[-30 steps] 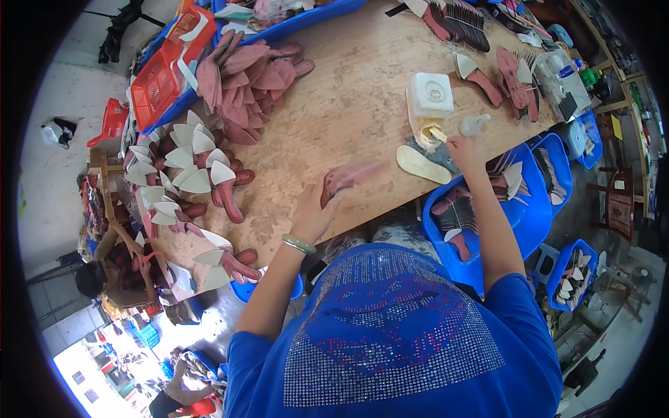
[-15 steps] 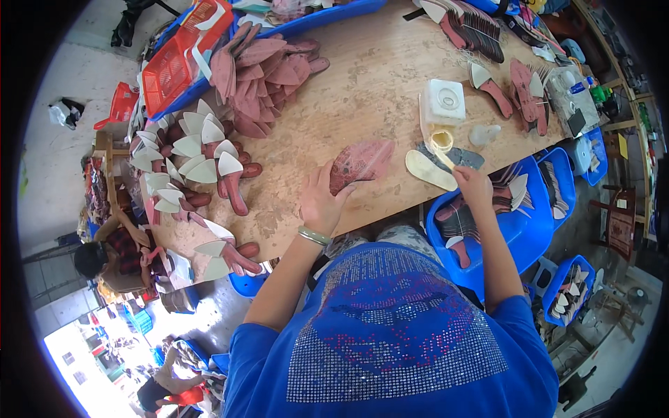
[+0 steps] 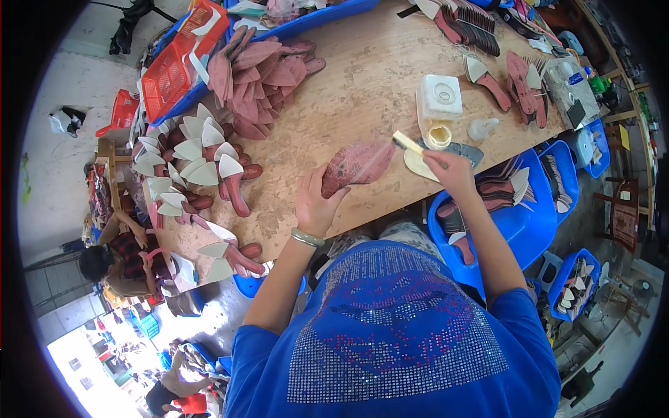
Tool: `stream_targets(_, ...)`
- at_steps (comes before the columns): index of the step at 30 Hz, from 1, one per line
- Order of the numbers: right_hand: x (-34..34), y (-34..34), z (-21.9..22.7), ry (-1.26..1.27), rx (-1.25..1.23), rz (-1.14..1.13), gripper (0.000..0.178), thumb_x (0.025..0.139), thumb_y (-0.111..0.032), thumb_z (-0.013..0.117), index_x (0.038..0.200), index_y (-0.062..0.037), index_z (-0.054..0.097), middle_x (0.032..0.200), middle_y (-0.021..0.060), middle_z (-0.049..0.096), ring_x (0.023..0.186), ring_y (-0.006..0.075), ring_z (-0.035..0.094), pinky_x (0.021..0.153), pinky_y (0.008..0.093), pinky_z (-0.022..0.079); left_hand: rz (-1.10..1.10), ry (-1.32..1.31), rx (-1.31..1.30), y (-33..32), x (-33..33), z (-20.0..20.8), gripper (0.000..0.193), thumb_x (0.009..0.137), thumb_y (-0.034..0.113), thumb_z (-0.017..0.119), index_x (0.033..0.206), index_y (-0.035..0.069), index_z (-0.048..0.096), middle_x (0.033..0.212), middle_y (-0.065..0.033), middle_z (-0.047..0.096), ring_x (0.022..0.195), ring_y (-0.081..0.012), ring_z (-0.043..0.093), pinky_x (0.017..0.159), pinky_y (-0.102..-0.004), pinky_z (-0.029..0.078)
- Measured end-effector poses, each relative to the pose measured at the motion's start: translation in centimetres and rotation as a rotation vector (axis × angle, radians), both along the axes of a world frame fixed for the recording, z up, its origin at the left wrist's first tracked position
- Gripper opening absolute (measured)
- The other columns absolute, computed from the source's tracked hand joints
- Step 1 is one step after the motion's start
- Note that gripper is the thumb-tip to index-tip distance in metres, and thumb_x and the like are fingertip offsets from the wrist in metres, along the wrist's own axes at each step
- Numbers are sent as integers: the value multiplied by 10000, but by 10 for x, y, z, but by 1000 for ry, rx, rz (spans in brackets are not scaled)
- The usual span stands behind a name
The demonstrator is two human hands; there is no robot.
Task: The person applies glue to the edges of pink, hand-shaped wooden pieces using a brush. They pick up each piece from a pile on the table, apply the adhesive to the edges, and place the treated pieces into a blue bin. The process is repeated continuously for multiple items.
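Note:
My left hand (image 3: 317, 202) grips a mottled reddish-pink shoe insole (image 3: 361, 166) by its near left end, thumb on one side and fingers on the other, just over the wooden table. Between the fingers of my right hand (image 3: 451, 171) is a pale-handled brush (image 3: 407, 142), its tip beside the insole's pointed right end; whether they touch I cannot tell. Behind that hand stands an open cup of yellowish glue (image 3: 438, 136), next to a white plastic container (image 3: 441, 99). A cream sole piece (image 3: 419, 166) and a dark one (image 3: 465, 152) lie partly under my right hand.
Pink insoles (image 3: 261, 76) are heaped at the back left, with white-tipped ones (image 3: 209, 153) in front. A red basket (image 3: 167, 87) sits behind them. Blue tubs (image 3: 519, 230) of sole pieces stand off the table's right front edge. Another person (image 3: 122, 258) sits at far left.
My right hand has brought the brush from the glue cup leftward to the insole's pointed end. My left hand and the insole have shifted slightly left.

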State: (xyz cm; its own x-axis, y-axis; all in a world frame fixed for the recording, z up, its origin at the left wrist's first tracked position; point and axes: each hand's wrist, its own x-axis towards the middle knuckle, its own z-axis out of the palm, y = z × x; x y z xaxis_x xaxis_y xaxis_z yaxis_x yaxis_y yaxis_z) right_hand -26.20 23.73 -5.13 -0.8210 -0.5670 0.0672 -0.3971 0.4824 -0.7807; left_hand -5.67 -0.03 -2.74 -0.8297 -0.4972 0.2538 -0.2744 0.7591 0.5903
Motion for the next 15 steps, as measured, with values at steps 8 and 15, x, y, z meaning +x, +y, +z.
stream_targets(8, 21, -29, 50, 64, -99, 137, 185, 831, -194, 718, 987, -99, 746, 801, 118, 703, 638, 230, 661, 588, 312, 503, -20, -22, -148, 1, 8, 10, 626, 657, 195, 839, 1198, 34, 570, 1076, -149, 602, 967, -351, 558, 851, -429, 470)
stream_targets(15, 39, -51, 65, 318, 113, 227, 118, 840, -237, 662, 902, -152, 716, 647, 94, 603, 595, 287, 623, 525, 418, 472, -56, 6, -241, 0, 14, 10, 619, 655, 187, 833, 1192, 38, 562, 1068, -135, 602, 955, -344, 559, 831, -437, 468)
